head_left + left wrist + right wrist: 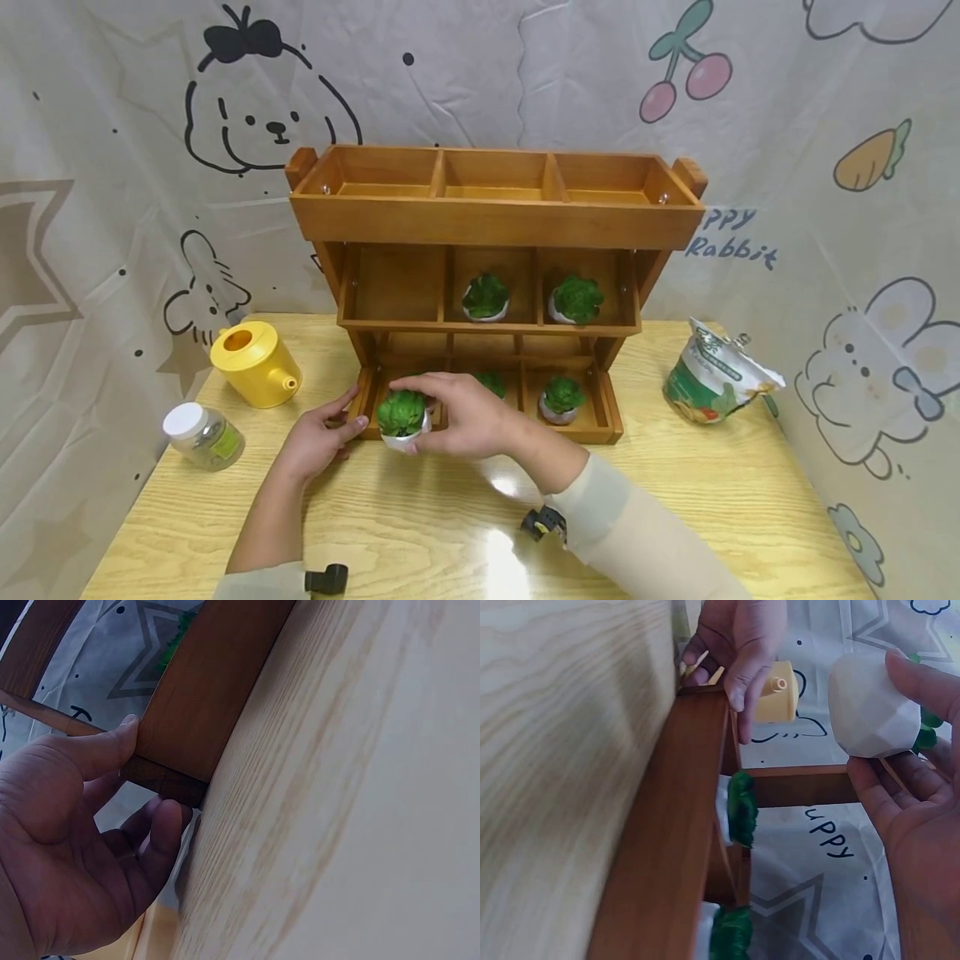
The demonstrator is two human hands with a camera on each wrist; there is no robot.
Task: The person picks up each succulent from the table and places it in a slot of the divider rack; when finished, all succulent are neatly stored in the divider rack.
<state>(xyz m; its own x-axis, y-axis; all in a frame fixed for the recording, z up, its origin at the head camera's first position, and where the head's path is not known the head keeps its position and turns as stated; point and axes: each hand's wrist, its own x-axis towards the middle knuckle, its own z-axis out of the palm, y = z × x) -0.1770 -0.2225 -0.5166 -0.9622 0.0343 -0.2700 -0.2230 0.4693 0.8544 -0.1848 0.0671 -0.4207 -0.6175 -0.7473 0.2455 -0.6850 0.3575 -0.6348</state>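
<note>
My right hand (474, 418) holds a potted artificial succulent (401, 414) in front of the bottom tier's left compartment. The thumb and fingers pinch its white faceted pot (874, 705), which is raised above the shelf in the right wrist view. At the bottom tier's left end, my left hand (318, 437) grips the corner of the wooden three-tier shelf (495, 221), with the thumb on the front board (199, 697). Another succulent (491, 383) in the bottom middle compartment is partly hidden behind my right hand. A similar succulent (561, 396) sits in the bottom right compartment.
Two more succulents stand in the middle tier, one plant (486, 296) in the centre and one plant (576, 298) at right. Left of the shelf are a yellow watering can (255, 367) and a white-lidded jar (202, 437). A clipped snack bag (720, 375) stands at right.
</note>
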